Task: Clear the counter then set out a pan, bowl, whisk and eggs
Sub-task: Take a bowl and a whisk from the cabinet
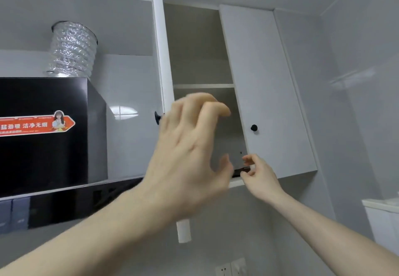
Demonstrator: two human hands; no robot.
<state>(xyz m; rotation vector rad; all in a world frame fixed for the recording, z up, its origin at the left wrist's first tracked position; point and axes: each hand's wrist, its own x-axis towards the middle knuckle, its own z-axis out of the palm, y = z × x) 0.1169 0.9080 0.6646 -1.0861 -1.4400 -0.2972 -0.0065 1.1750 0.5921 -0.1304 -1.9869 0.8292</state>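
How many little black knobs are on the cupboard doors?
2: one knob on the right door; one on the open left door's edge, beside the left hand.

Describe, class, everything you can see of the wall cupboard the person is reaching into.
The wall cupboard is white and smooth, mounted high beside a black extractor hood. Its left door stands open, seen edge-on; the right door is shut or nearly so, with a small round black knob. Inside, one shelf divides grey-beige walls; nothing shows on it. A dark object lies at the bottom edge, by the right hand; the left hand hovers in front.
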